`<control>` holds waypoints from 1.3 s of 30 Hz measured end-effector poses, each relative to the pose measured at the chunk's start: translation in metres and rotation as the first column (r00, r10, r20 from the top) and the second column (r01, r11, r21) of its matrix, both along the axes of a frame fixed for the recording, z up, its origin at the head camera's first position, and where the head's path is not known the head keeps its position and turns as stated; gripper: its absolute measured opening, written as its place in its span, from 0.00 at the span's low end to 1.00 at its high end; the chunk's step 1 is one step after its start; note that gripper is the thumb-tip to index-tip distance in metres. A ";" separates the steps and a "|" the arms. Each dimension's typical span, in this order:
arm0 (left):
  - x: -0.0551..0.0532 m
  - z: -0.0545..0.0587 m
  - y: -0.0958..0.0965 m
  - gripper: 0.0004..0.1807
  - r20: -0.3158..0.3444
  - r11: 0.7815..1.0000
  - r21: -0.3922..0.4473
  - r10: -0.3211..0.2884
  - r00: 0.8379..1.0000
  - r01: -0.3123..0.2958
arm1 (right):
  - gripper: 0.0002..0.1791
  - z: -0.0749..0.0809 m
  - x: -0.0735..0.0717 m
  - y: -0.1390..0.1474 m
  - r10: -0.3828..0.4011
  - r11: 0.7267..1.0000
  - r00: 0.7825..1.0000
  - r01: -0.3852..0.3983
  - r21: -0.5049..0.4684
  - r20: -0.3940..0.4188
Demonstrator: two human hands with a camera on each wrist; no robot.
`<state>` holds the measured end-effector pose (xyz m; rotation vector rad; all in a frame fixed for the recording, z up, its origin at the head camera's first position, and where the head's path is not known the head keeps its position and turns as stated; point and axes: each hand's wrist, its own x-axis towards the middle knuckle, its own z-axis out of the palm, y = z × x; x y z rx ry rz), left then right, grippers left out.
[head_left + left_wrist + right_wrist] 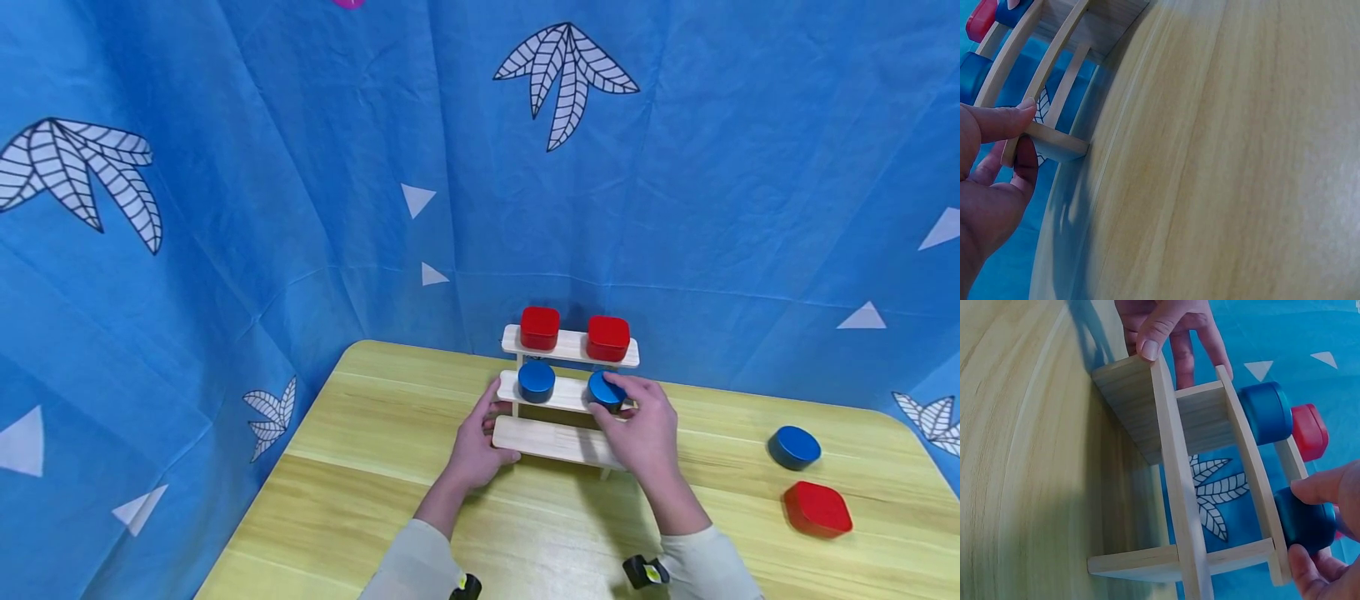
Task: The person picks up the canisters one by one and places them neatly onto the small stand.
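Note:
A three-tier wooden rack [551, 439] stands on the table, its steps rising toward the back. My left hand [476, 446] grips the rack's left end, thumb on the lowest step, as the left wrist view also shows. With thumb and fingers my right hand [647, 425] pinches a round blue tin [604, 390] at the right of the middle step. Another round blue tin [536, 381] sits at the left of that same step. On the top step are two red square tins, the left one [540, 327] and the right one [608, 337]. The lowest step holds no tin.
To the right on the wooden table [352, 467] lie one more round blue tin [794, 447] and, nearer me, a red square tin [817, 509]. A blue curtain [360, 150] with leaf prints hangs behind the table and along its left side.

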<state>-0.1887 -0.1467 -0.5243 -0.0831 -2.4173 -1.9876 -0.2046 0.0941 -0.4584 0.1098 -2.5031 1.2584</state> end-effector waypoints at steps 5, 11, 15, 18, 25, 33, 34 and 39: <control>0.000 0.000 0.000 0.69 0.009 1.000 0.009 -0.002 1.000 0.002 | 0.26 -0.001 -0.001 -0.001 0.002 1.000 1.000 -0.002 -0.002 0.003; 0.001 0.001 0.000 0.68 0.010 1.000 0.009 -0.003 1.000 0.003 | 0.26 -0.002 -0.002 -0.002 0.013 1.000 1.000 -0.013 -0.011 -0.002; 0.001 0.001 0.001 0.68 0.016 1.000 0.009 -0.002 1.000 0.002 | 0.26 -0.002 -0.002 -0.002 0.016 1.000 1.000 -0.016 -0.013 -0.008; 0.001 0.001 0.000 0.69 0.019 1.000 0.011 0.000 1.000 0.000 | 0.26 -0.002 -0.002 -0.003 0.018 1.000 1.000 -0.018 -0.013 -0.010; 0.001 0.001 0.001 0.68 0.020 1.000 0.011 0.003 1.000 -0.003 | 0.29 -0.002 -0.002 -0.002 0.023 1.000 1.000 -0.023 -0.009 -0.016; 0.001 0.002 0.001 0.68 0.022 1.000 0.009 0.005 1.000 -0.005 | 0.35 -0.002 0.000 0.001 0.027 0.999 0.999 -0.028 -0.024 -0.036; 0.001 0.002 0.001 0.68 0.022 1.000 0.009 0.004 1.000 -0.004 | 0.35 -0.002 0.001 0.001 0.025 0.999 0.999 -0.026 -0.029 -0.037; 0.001 0.002 0.000 0.68 0.022 1.000 0.012 0.001 1.000 -0.002 | 0.37 -0.003 0.003 0.007 0.004 0.999 0.999 -0.006 -0.053 -0.044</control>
